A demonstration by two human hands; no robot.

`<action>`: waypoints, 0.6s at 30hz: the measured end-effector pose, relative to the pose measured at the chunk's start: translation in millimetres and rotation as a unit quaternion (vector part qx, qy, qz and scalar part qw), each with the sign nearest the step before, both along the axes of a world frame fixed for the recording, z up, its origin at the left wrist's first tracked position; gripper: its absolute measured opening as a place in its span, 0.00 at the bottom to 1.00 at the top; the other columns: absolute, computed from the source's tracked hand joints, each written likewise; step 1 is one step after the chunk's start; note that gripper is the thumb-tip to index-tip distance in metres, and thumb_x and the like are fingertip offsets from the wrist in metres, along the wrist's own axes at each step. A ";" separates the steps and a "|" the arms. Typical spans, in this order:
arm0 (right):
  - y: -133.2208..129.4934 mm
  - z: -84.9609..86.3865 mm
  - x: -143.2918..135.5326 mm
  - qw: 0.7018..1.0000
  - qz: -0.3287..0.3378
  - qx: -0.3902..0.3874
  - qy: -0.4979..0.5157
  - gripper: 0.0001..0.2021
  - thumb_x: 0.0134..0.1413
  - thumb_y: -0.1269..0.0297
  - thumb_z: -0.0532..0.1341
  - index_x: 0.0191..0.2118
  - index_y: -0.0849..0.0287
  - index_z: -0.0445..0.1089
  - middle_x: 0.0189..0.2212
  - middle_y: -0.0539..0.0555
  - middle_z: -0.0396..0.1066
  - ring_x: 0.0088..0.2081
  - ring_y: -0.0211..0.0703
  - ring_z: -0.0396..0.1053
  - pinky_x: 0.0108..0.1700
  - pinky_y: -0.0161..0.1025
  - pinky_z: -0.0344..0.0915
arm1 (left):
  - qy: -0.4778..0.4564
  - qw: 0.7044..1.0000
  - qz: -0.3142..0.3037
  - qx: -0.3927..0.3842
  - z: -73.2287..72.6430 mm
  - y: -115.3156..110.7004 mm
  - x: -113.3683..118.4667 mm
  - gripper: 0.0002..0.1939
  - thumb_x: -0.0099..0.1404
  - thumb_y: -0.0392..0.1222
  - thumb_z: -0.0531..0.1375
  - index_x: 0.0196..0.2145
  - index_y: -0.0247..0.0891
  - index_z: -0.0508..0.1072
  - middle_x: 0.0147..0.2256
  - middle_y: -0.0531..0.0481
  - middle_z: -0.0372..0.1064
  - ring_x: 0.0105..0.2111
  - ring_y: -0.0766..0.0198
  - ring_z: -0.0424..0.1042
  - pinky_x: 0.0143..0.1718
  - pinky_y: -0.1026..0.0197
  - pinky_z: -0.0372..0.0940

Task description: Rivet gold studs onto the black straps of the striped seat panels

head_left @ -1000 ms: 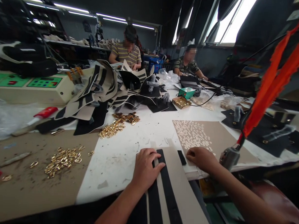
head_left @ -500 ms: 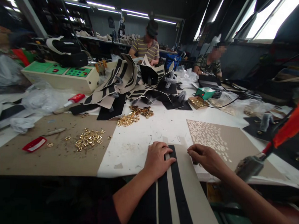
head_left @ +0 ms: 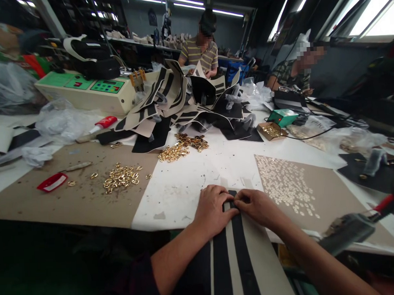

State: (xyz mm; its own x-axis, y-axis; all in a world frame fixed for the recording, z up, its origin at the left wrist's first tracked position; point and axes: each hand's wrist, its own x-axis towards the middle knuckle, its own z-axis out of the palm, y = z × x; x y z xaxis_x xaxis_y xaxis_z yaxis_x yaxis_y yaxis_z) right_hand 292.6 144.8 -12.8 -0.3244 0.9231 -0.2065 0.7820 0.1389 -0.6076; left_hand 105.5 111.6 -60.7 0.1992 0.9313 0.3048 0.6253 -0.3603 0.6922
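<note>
A beige panel with black stripes (head_left: 263, 257) hangs over the table's front edge toward me. My left hand (head_left: 214, 210) rests on its far end, with fingers apart and curved around a black stripe. Right beside it, my right hand (head_left: 255, 206) pinches with thumb and forefinger over the same stripe; whatever lies between the fingertips is too small to make out. To the right, many small pale rings (head_left: 286, 185) lie spread on a beige sheet.
Gold rings (head_left: 121, 177) and a red tray (head_left: 52, 182) lie at left. Gold clasps (head_left: 192, 142) sit before a heap of striped panels (head_left: 178, 96). A cream machine (head_left: 86, 93) stands back left. A grey-handled tool (head_left: 347, 232) is at right. Two people sit beyond.
My right hand has moved left from the panel's right edge to the black stripe, next to my left hand. The camera view has shifted slightly.
</note>
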 end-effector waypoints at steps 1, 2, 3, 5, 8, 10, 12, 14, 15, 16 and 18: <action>1.1 -0.4 -0.4 1.000 -0.006 0.001 -0.002 0.08 0.56 0.59 0.61 0.30 0.55 0.75 0.27 0.48 0.77 0.33 0.45 0.73 0.36 0.39 0.61 | 0.000 1.000 -0.001 0.000 0.1 0.1 0.0 0.16 0.58 0.48 0.75 0.43 0.44 0.82 0.48 0.48 0.75 0.52 0.50 0.69 0.55 0.46 0.62; 2.6 -0.8 -1.0 1.000 -0.011 0.001 -0.003 0.08 0.56 0.60 0.62 0.30 0.55 0.75 0.27 0.48 0.77 0.32 0.45 0.73 0.36 0.39 0.61 | 0.000 1.000 -0.002 0.001 0.1 0.2 -0.1 0.16 0.58 0.48 0.75 0.43 0.43 0.82 0.48 0.48 0.75 0.52 0.50 0.69 0.55 0.46 0.62; 4.5 -1.2 -1.7 1.000 -0.015 0.001 -0.003 0.07 0.55 0.60 0.62 0.29 0.55 0.75 0.27 0.48 0.77 0.32 0.45 0.73 0.35 0.39 0.60 | 0.001 1.000 -0.003 0.002 0.1 0.2 -0.1 0.16 0.58 0.48 0.75 0.43 0.43 0.81 0.48 0.48 0.75 0.52 0.50 0.69 0.55 0.46 0.62; 7.8 -0.9 -3.6 1.000 -0.016 -0.001 -0.001 0.07 0.54 0.61 0.62 0.28 0.55 0.75 0.27 0.48 0.77 0.32 0.45 0.73 0.35 0.39 0.61 | 0.001 1.000 -0.003 0.005 0.1 0.1 -0.1 0.16 0.58 0.47 0.75 0.43 0.44 0.81 0.48 0.48 0.75 0.52 0.50 0.69 0.55 0.46 0.62; 2.8 2.7 -3.0 0.999 -0.033 0.008 0.026 0.08 0.56 0.59 0.61 0.33 0.55 0.77 0.29 0.50 0.78 0.34 0.46 0.74 0.38 0.40 0.64 | 0.001 1.000 -0.002 0.007 0.3 0.0 0.1 0.16 0.57 0.45 0.75 0.42 0.44 0.81 0.48 0.48 0.75 0.52 0.50 0.69 0.55 0.46 0.62; -15.3 6.0 4.8 0.993 -0.085 0.041 0.068 0.13 0.59 0.54 0.61 0.40 0.55 0.78 0.32 0.52 0.79 0.36 0.48 0.75 0.41 0.41 0.67 | -0.001 1.000 0.000 0.008 0.1 0.2 0.2 0.16 0.57 0.44 0.76 0.43 0.45 0.81 0.48 0.49 0.75 0.52 0.50 0.69 0.55 0.46 0.62; -47.0 7.7 22.1 0.973 -0.181 0.100 0.103 0.18 0.59 0.47 0.62 0.44 0.55 0.77 0.36 0.54 0.80 0.39 0.51 0.76 0.43 0.44 0.69 | -0.004 1.000 0.001 0.010 -0.7 0.6 0.2 0.16 0.57 0.44 0.76 0.43 0.45 0.82 0.47 0.50 0.75 0.52 0.51 0.69 0.55 0.46 0.62; -85.9 7.2 48.6 0.932 -0.304 0.170 0.096 0.21 0.56 0.43 0.63 0.43 0.55 0.77 0.40 0.57 0.80 0.42 0.56 0.77 0.46 0.47 0.70 | -0.006 1.000 0.001 0.014 -1.9 1.0 0.4 0.16 0.57 0.44 0.76 0.43 0.46 0.82 0.47 0.50 0.75 0.52 0.51 0.69 0.55 0.46 0.62; -104.3 6.3 64.1 0.894 -0.389 0.212 0.071 0.23 0.54 0.41 0.64 0.43 0.55 0.77 0.40 0.58 0.79 0.42 0.58 0.77 0.47 0.50 0.70 | -0.006 1.000 0.001 0.016 -2.3 1.1 0.7 0.15 0.57 0.44 0.76 0.42 0.46 0.82 0.46 0.50 0.75 0.52 0.51 0.70 0.55 0.46 0.62; -120.0 4.8 80.2 0.862 -0.453 0.223 0.040 0.25 0.51 0.39 0.66 0.44 0.56 0.77 0.40 0.59 0.79 0.42 0.61 0.77 0.48 0.53 0.70 | -0.006 1.000 0.000 0.019 -2.5 1.1 1.0 0.14 0.57 0.44 0.75 0.42 0.46 0.82 0.46 0.50 0.75 0.52 0.51 0.70 0.55 0.45 0.62; -138.5 0.1 110.2 0.828 -0.517 0.215 0.027 0.29 0.50 0.38 0.66 0.47 0.59 0.76 0.40 0.62 0.79 0.41 0.66 0.77 0.46 0.58 0.71 | -0.002 1.000 -0.001 0.025 -1.8 0.9 1.8 0.14 0.57 0.43 0.75 0.41 0.46 0.82 0.46 0.51 0.75 0.51 0.52 0.70 0.55 0.45 0.62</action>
